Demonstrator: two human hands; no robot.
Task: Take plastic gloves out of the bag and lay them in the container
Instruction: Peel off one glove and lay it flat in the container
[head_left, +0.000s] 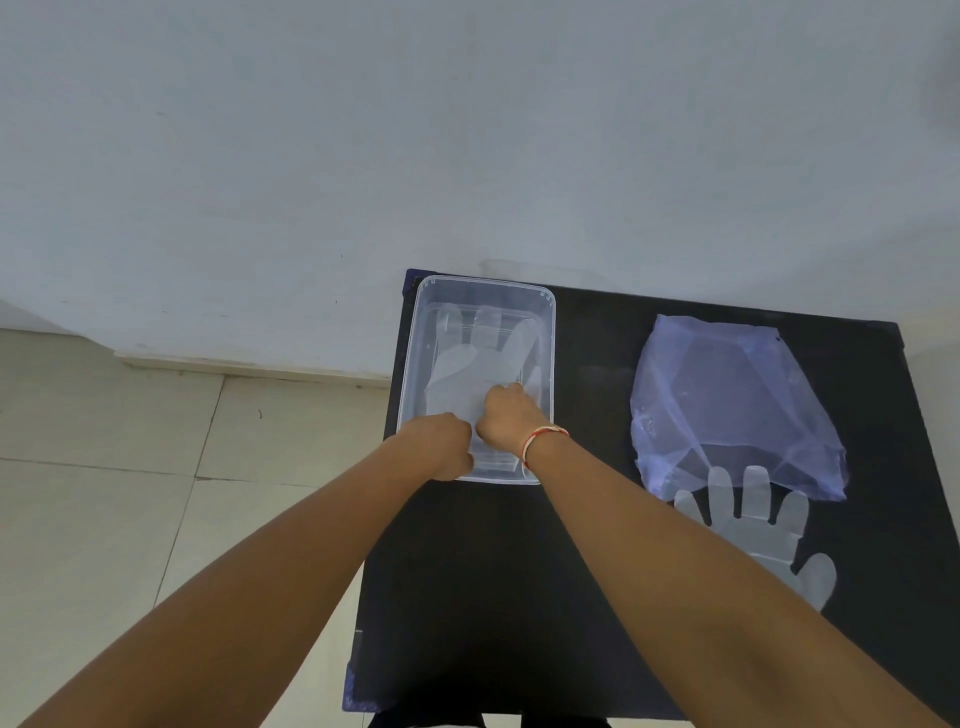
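Observation:
A clear plastic container (548, 332) stands at the table's far left. A translucent plastic glove (470, 364) lies flat inside it, fingers pointing away from me. My left hand (441, 441) and my right hand (506, 418) are both at the container's near end, fingers curled on the glove's cuff. A pale purple plastic bag (727, 405) lies to the right. A second translucent glove (758, 525) lies on the table with its fingertips just under the bag's near edge.
The black table (519, 597) has its left edge just beside the container, with tiled floor (130, 493) below. A grey wall (467, 156) rises behind the table. My right wrist wears a red and white band (540, 441).

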